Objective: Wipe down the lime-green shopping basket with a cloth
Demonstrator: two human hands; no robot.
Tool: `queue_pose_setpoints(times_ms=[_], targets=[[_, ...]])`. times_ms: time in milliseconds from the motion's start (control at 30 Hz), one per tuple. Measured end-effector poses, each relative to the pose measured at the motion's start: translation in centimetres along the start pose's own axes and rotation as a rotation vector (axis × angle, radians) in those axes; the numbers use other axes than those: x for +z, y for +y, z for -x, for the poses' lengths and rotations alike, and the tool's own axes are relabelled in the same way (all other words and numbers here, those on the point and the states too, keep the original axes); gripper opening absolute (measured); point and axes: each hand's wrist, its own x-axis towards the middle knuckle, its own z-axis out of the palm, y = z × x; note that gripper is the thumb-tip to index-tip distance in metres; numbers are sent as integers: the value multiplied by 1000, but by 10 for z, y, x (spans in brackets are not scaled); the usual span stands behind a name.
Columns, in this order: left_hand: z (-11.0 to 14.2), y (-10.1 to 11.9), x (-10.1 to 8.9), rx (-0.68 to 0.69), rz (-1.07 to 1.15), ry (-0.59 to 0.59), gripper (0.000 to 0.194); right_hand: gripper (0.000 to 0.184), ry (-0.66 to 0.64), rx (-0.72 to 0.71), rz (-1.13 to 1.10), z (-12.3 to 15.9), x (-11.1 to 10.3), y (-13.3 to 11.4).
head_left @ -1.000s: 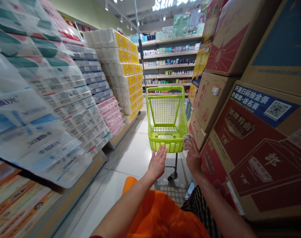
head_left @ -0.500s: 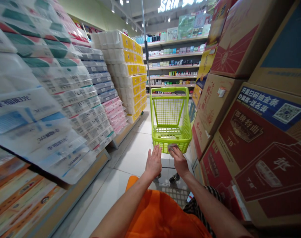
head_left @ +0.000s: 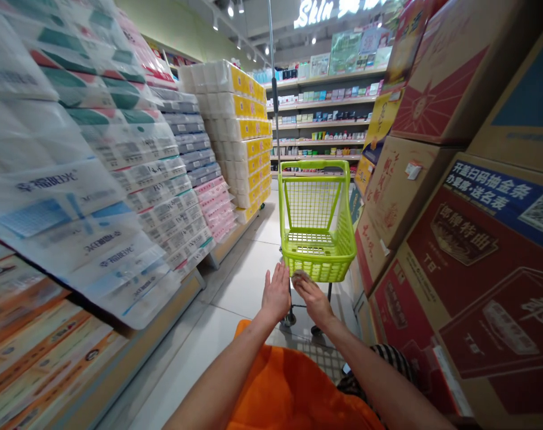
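Observation:
A lime-green shopping cart [head_left: 320, 260] with a mesh basket stands ahead of me in the aisle. At its near left corner is my left hand [head_left: 277, 294], fingers stretched out and holding nothing; whether it touches the rim I cannot tell. My right hand [head_left: 315, 303] grips a crumpled greyish-brown cloth [head_left: 302, 276] against the near lower wall of the basket. The two hands are close together. Nothing lies inside the basket that I can see. Part of the cloth is hidden under my fingers.
Wrapped tissue packs [head_left: 92, 233] are stacked along the left, with yellow-and-white paper rolls [head_left: 249, 143] beyond. Tall cardboard cartons [head_left: 468, 239] line the right side closely. Shelves of small products [head_left: 320, 116] cross the far end. White floor tiles [head_left: 235, 280] run between.
My right hand has slid left with the cloth along the basket's near wall, closer to my left hand. The view has turned slightly left.

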Motion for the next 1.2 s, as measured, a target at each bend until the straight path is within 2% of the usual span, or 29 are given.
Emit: queue_pose_setpoints(times_ms=[100,167,333,533,700,767,900,1067,1133,1200], targets=[[-2,5,3,12,16,17,66,41,138,109,12,6,-17,12],[-3,11,5,41,22,34,65,41,179,196,31,9,-24,20],[-5,30,6,191,16,54,65,43,71,202,37,33,-27,29],[-10,44,-1,231,42,78,64,40,223,344,89,30,-51,43],[-13,51,-3,287,40,83,66,39,93,370,87,49,-45,52],[-14,50,-3,285,29,75,67,40,116,391,96,52,-48,55],[-14,50,-3,258,32,51,65,43,271,491,144,40,-58,66],[-18,49,-6,294,41,57,66,51,143,463,81,49,-56,69],[-25,41,-11,243,48,78,66,50,187,473,78,49,-64,72],[-34,29,-18,119,55,93,66,46,290,499,99,36,-77,77]])
